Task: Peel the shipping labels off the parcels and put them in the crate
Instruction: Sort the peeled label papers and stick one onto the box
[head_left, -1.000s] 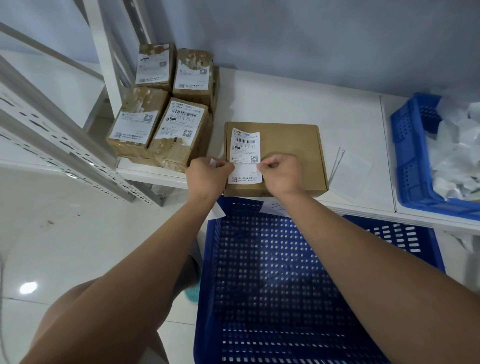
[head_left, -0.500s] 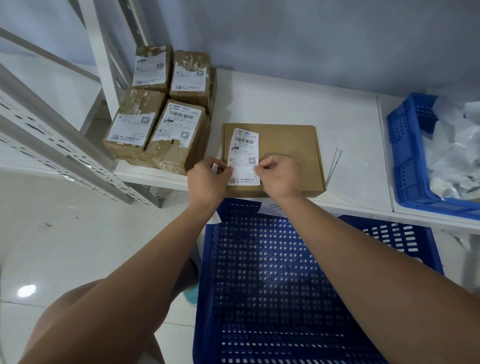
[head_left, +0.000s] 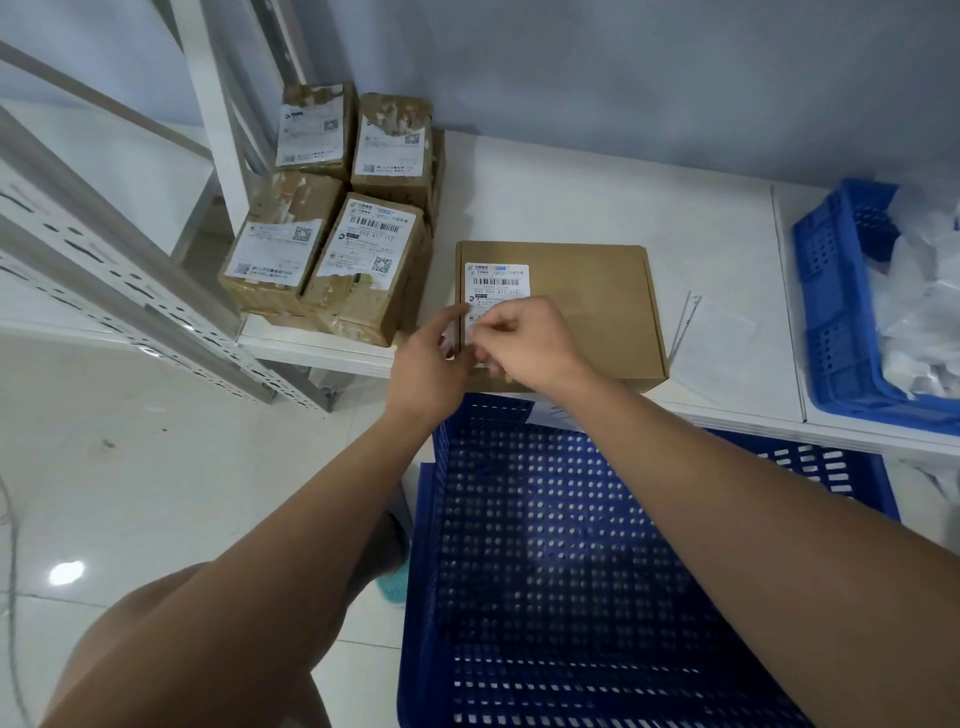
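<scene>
- One view only is supplied, taken by a wide-angle camera worn on the head.
- The view is directed forward and steeply down, over both forearms, onto the white shelf board (head_left: 597, 208) and the blue perforated plastic crate (head_left: 519, 571) below it.
- The flat brown cardboard box (head_left: 597, 312) is framed at close range.
- The left hand (head_left: 426, 369) and right hand (head_left: 530, 343) are seen meeting at the white paper shipping label (head_left: 496, 280), near frame centre.

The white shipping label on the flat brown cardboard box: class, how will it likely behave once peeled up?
Probably floppy and light: the white shipping label is a thin sheet flat on the brown cardboard box. It may tear: labels on the small brown parcels nearby look ragged. Likely sticky, clinging to fingers of the right hand.
</scene>
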